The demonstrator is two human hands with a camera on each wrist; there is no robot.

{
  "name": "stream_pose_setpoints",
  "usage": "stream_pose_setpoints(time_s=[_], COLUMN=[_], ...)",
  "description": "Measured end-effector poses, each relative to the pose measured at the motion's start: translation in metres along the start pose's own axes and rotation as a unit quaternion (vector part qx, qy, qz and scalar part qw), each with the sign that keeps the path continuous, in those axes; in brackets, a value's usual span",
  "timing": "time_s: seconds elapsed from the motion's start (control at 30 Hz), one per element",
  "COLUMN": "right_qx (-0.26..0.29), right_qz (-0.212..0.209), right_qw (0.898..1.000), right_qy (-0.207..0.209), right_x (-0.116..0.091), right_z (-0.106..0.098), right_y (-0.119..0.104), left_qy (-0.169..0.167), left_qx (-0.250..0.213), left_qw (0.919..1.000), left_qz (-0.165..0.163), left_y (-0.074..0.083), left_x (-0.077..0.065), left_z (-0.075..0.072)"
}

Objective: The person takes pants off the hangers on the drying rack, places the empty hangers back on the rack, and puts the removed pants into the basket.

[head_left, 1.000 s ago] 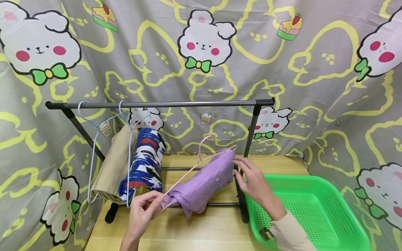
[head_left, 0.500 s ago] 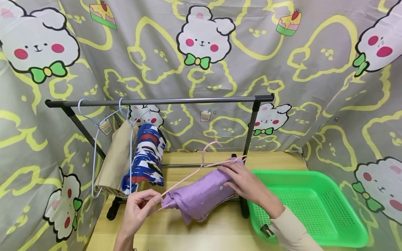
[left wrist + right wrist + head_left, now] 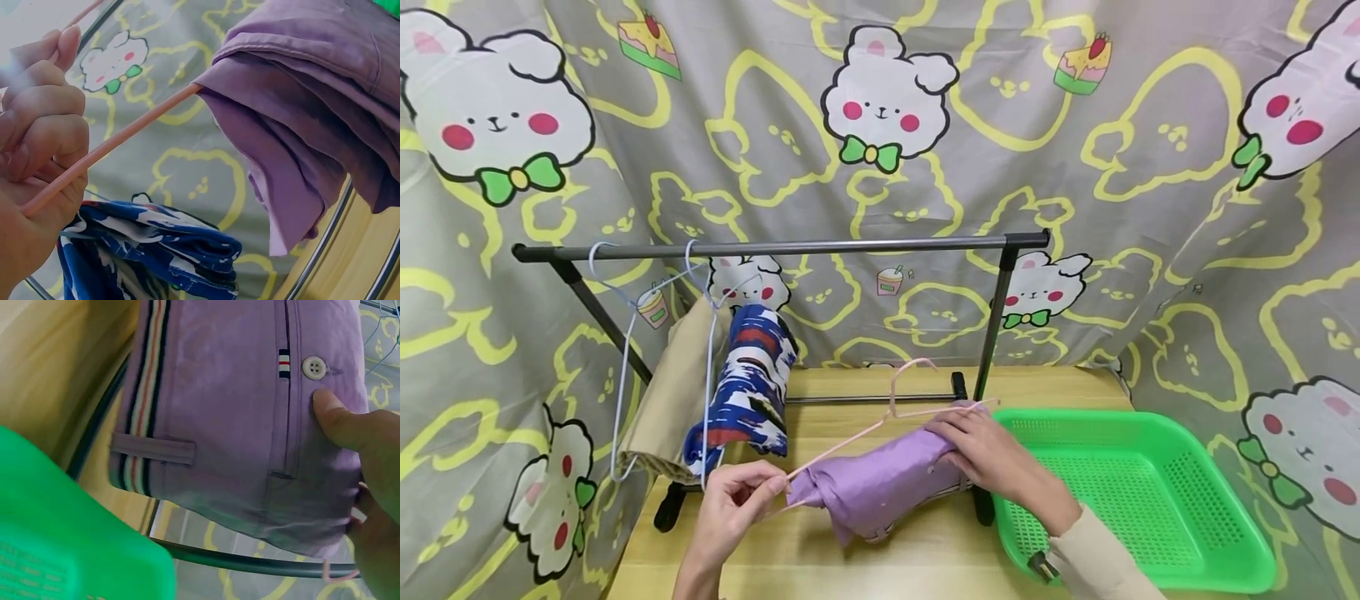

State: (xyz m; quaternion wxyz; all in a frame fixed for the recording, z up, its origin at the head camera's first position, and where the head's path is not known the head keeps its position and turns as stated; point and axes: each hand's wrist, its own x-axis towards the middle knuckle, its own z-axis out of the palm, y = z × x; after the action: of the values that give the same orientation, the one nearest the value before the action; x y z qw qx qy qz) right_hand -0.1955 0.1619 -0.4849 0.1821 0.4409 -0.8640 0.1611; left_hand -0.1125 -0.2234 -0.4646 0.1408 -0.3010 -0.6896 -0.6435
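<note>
Purple trousers [image 3: 880, 479] hang folded over the bottom bar of a pink clothes hanger [image 3: 837, 449], held in front of the rack. My left hand [image 3: 732, 500] pinches the hanger's left corner; in the left wrist view its fingers [image 3: 53, 134] curl around the pink bar. At the other end, my right hand [image 3: 988, 454] grips the trousers' waist end close to the hanger's right corner. The right wrist view has the thumb [image 3: 337, 419] on the cloth beside a buttoned pocket [image 3: 284, 425], the other fingers partly hidden behind it. A striped band and belt loop [image 3: 153, 449] show there too.
A dark clothes rack [image 3: 850, 247] stands on the wooden table [image 3: 917, 575]. On its left side, pale blue hangers [image 3: 625, 375] carry beige trousers [image 3: 673, 387] and a blue patterned garment [image 3: 752, 375]. A green basket [image 3: 1217, 500] sits at the right; patterned curtain [image 3: 1037, 167] surrounds everything.
My right hand has come leftward onto the trousers' right end and gripped it. That end and the hanger's hook have dropped lower. The left hand keeps its pinch on the hanger.
</note>
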Motion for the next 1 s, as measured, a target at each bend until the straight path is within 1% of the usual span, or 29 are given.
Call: stream_pose_setpoints(time_s=[0.13, 0.27, 0.37, 0.47, 0.53, 0.67, 0.77, 0.93, 1.0], right_qx=[-0.015, -0.008, 0.007, 0.021, 0.032, 0.053, 0.063, 0.070, 0.069], right_qz=[-0.010, -0.009, 0.001, 0.013, 0.020, 0.033, 0.046, 0.059, 0.060], right_qw=[0.999, 0.998, 0.997, 0.995, 0.994, 0.990, 0.987, 0.981, 0.979], right_qy=[0.039, 0.070, 0.082, 0.093, 0.103, 0.125, 0.138, 0.172, 0.184], right_x=[-0.006, -0.009, -0.011, -0.013, -0.015, -0.020, -0.022, -0.022, -0.022], right_z=[0.003, 0.002, 0.001, 0.001, 0.001, 0.001, 0.001, 0.000, 0.000], right_y=[0.000, -0.001, -0.002, -0.003, -0.004, -0.006, -0.008, -0.011, -0.012], left_qy=[-0.007, -0.010, 0.005, 0.020, 0.020, 0.015, 0.023, 0.038, 0.044], left_qx=[0.020, 0.068, 0.109, 0.144, 0.158, 0.163, 0.152, 0.115, 0.111], left_qw=[0.9997, 0.9973, 0.9929, 0.9868, 0.9841, 0.9841, 0.9855, 0.9870, 0.9864], left_qz=[-0.010, -0.025, -0.048, -0.072, -0.078, -0.068, -0.072, -0.105, -0.114], left_y=[0.003, 0.009, 0.013, 0.014, 0.014, 0.010, 0.010, 0.014, 0.013], left_x=[0.002, 0.007, 0.012, 0.015, 0.016, 0.017, 0.018, 0.018, 0.018], left_z=[0.003, 0.005, 0.006, 0.007, 0.008, 0.010, 0.011, 0.013, 0.014])
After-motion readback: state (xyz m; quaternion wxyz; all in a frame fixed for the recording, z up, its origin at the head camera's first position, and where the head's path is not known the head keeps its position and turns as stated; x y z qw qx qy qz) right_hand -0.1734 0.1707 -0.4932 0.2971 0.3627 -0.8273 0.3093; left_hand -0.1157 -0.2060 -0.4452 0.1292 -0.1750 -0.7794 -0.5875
